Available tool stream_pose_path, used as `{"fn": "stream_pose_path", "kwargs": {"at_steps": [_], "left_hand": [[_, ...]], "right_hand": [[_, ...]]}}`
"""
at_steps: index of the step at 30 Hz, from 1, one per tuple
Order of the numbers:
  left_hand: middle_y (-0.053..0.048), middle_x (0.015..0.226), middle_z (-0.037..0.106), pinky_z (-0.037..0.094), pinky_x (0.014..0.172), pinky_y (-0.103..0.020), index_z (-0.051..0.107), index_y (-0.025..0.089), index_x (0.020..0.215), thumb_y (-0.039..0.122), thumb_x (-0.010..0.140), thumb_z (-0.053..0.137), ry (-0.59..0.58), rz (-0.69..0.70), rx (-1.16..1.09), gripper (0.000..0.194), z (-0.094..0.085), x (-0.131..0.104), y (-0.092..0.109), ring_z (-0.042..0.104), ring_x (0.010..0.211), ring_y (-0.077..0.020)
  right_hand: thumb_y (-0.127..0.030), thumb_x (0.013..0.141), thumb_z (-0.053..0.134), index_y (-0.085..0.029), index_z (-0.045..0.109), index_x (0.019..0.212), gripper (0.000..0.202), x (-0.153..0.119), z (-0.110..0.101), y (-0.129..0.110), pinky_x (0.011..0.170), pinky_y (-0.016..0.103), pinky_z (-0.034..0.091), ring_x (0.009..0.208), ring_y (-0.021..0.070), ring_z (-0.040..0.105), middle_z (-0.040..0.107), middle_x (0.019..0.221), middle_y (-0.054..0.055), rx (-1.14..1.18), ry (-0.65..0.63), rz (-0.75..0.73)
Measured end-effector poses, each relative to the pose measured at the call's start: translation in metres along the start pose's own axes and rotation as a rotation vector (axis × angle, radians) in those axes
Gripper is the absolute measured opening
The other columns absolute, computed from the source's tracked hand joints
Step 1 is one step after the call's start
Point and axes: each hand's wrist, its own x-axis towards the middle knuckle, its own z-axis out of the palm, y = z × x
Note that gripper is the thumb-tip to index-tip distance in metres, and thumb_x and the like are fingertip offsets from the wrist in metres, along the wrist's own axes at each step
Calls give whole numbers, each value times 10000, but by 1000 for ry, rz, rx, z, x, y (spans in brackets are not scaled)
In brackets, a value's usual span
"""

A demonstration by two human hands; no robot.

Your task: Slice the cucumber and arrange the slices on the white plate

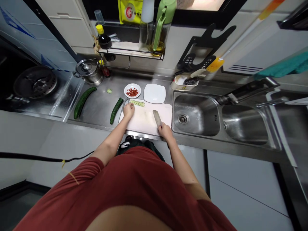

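Note:
A white cutting board (144, 120) lies on the steel counter, with a row of thin cucumber slices (138, 103) along its far left edge. Just below the leftmost slices is my left hand (129, 110), its fingers curled together; what they hold, if anything, is too small to tell. My right hand (165, 130) grips the handle of a knife (157, 118), whose blade rests over the right part of the board, pointing away from me. Left of the board lies a shorter piece of cucumber (116, 110). Farther left is a long cucumber (83, 102).
Behind the board stand a small plate (125, 90) of chopped red pieces and a white square plate (154, 93). A lidded pot (89, 72) is at the back left. To the right is a double sink (196, 114). A rack (130, 51) holds bottles above.

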Motion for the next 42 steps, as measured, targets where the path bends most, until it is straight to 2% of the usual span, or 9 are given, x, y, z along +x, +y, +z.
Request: {"fn": "stream_pose_path", "kwargs": {"at_steps": [5,9,15,20,24,29,33,38,42], "left_hand": [[-87,1121,631,423,924,-309,619,225,1168,216,866,498,-103,170,56,326,15,10,28,569,1048,-220],[-109,1209,567,422,918,-351,583,264,1251,229,878,493,-177,229,154,385,21,17,40,513,1134,-261],[-115,1237,532,409,919,-370,557,283,1303,228,910,438,-252,240,243,414,25,24,46,489,1147,-284],[-118,1228,540,406,910,-370,603,259,1242,213,915,414,-260,278,262,380,26,26,48,494,1137,-283],[-113,1207,566,408,888,-345,625,233,1167,184,887,456,-218,274,232,331,27,26,48,508,1118,-265],[-77,1064,646,419,834,-316,652,224,977,155,856,484,-163,214,88,219,29,28,43,566,996,-223],[-44,903,676,432,770,-288,651,210,859,162,797,566,-119,90,-107,115,31,27,37,598,872,-190],[-1,720,629,442,658,-242,631,168,810,158,694,666,-225,-153,-466,122,39,15,23,579,648,-124],[20,664,595,442,639,-239,628,166,806,163,667,683,-246,-193,-531,149,46,0,8,563,611,-117]], "right_hand": [[-309,962,364,-143,561,1135,310,0,0,0,725,265,416,939,238,653,687,990,132,9,3,-11],[-307,967,360,-153,554,1137,300,-2,-1,-2,729,270,424,932,239,653,685,998,133,1,6,-3],[-278,968,358,-151,538,1163,294,-5,-3,-6,761,278,432,945,236,650,682,1003,132,-17,-15,-14],[-282,969,358,-148,538,1159,294,-5,-4,-6,764,284,437,951,241,650,680,1011,138,-12,-15,-15],[-282,968,364,-151,539,1158,289,-5,-4,-6,766,284,439,948,240,651,682,1007,133,-10,-14,-19],[-282,967,369,-149,541,1161,291,-4,-4,-6,772,283,439,948,238,651,679,1013,138,-20,-16,-14],[-282,961,368,-154,546,1152,291,-2,-3,-5,762,288,441,936,241,651,680,1004,138,-19,-12,-25],[-287,956,374,-157,553,1147,292,-1,-3,-4,762,279,440,945,236,647,680,1009,132,-9,-15,-14],[-300,962,369,-155,546,1167,307,-2,-4,-5,778,287,441,967,243,639,674,1033,139,-6,-20,-17]]}}
